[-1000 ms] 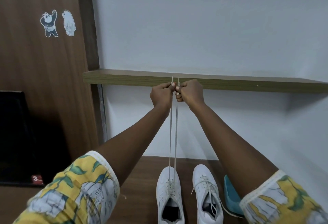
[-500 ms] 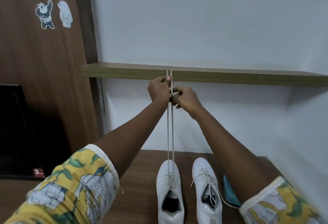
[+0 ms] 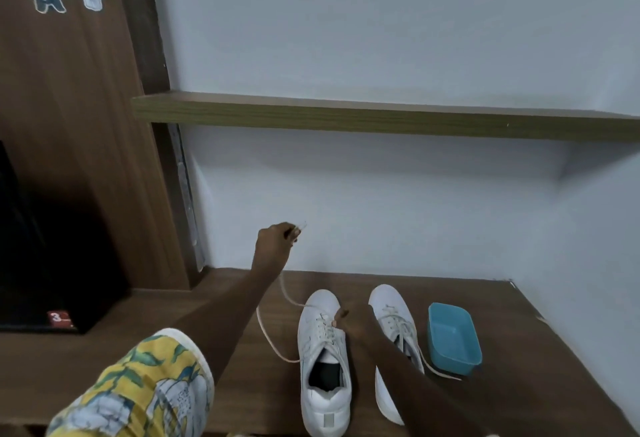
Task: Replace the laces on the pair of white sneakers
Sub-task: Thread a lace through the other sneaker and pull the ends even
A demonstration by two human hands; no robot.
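Two white sneakers stand side by side on the brown wooden surface, toes toward the wall. My left hand (image 3: 275, 242) is raised above and left of the left sneaker (image 3: 323, 360) and pinches the ends of its white lace (image 3: 273, 341), which hangs slack and loops onto the wood. My right hand (image 3: 353, 324) is down on the left sneaker's eyelet area, its fingers at the lacing. The right sneaker (image 3: 393, 315) is laced, partly hidden by my right forearm, with a loose lace end (image 3: 440, 372) trailing to the right.
A blue rectangular dish (image 3: 453, 339) sits just right of the right sneaker. A wooden shelf (image 3: 381, 118) juts from the white wall above. A dark panel and brown cabinet wall stand at the left. The surface's right edge meets the wall.
Both hands came down from shelf height, where they held the lace taut. The right hand dropped onto the left sneaker's lacing; the left hand lowered, and the lace is slack now.
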